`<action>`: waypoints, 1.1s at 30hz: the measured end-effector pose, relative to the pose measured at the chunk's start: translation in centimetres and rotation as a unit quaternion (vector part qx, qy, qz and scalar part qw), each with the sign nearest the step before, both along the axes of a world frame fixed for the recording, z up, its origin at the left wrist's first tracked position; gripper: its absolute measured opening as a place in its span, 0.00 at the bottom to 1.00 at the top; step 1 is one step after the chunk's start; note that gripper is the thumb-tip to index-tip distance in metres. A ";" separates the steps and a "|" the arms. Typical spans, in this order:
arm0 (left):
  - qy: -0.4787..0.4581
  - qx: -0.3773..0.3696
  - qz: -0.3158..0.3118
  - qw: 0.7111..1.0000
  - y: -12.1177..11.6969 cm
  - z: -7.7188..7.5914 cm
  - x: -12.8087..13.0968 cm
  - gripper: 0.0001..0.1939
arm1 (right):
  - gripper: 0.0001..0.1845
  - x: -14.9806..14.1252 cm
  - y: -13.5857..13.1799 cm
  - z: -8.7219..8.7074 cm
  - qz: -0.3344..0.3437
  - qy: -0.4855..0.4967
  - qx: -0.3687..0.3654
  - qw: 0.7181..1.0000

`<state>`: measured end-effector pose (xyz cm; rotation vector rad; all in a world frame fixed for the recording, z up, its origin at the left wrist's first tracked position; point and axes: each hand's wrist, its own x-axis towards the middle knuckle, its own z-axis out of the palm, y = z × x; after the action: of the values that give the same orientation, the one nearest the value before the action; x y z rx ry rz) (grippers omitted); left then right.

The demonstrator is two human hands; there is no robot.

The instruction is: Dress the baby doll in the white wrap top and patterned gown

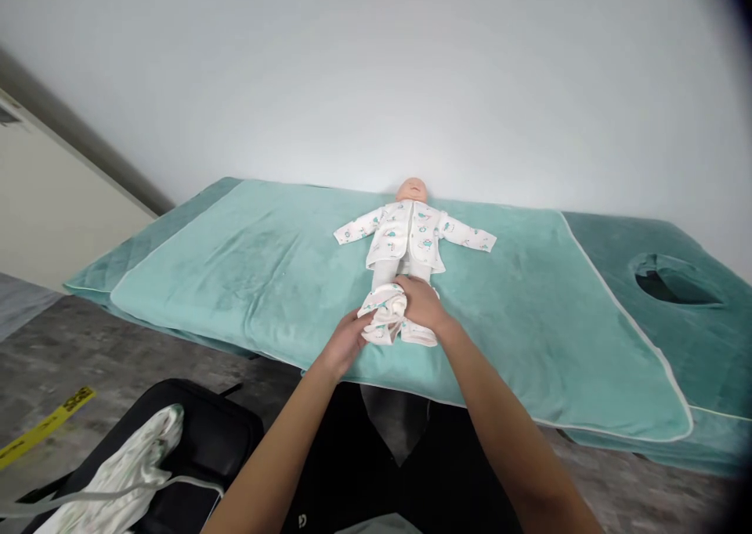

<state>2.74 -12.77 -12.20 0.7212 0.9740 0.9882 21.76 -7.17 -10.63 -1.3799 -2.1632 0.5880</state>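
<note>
A baby doll [413,190] lies on its back, head toward the wall, in a white printed jacket [395,232] with the sleeves spread. Bunched around its lower legs is a pair of white printed baby pants [381,332]. My left hand [346,344] grips the left edge of the pants, its fingers partly under the cloth. My right hand [420,303] is curled over the right side of the pants at the doll's legs; its fingertips are partly hidden. Above the pants, the doll's pale legs [385,274] show below the jacket hem.
A green cover [282,260] lies over the bed, which has a face hole [675,283] at the right. White wall stands behind. At lower left, a black chair [217,432] holds a white printed cloth [132,471]; a yellow tape strip [47,426] marks the floor.
</note>
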 end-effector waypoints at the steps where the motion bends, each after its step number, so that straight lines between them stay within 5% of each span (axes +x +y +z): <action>1: -0.007 0.012 0.008 1.000 0.3 0.0 0.1 0.21 | 0.03 0.3 0.1 -0.1 0.008 0.039 -0.018 0.999; 6: 0.026 0.096 0.014 0.995 4.2 0.0 -0.7 0.19 | 0.05 2.0 0.2 -0.4 0.050 0.165 -0.104 0.980; 11: 0.119 0.137 0.037 0.983 10.4 -0.1 -0.8 0.25 | 0.12 2.2 0.3 -0.2 0.033 0.169 -0.143 0.974; 18: 0.244 0.205 0.031 0.947 14.8 1.1 2.1 0.19 | 0.19 1.1 0.0 0.1 -0.078 0.289 -0.125 0.946; 20: 0.346 0.278 0.025 0.896 15.1 1.5 2.7 0.14 | 0.16 0.8 0.6 0.4 -0.101 0.295 -0.103 0.945; 24: 0.528 0.444 -0.026 0.724 15.6 1.8 3.3 0.16 | 0.13 0.5 2.8 1.2 -0.131 0.226 0.000 0.965; 26: 0.557 0.454 -0.047 0.693 16.0 1.9 3.6 0.16 | 0.13 0.6 4.0 1.5 -0.137 0.158 0.054 0.976; 29: 0.537 0.441 -0.021 0.719 16.5 2.1 3.8 0.07 | 0.13 0.8 5.6 1.8 -0.181 0.030 0.100 0.978; 33: 0.418 0.367 0.086 0.827 17.2 2.4 2.6 0.07 | 0.15 0.6 8.1 1.8 -0.255 -0.131 0.096 0.953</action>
<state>5.32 4.42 -9.77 1.8475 1.4292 1.2391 22.40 0.90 -8.79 -1.8913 -1.8672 -0.0020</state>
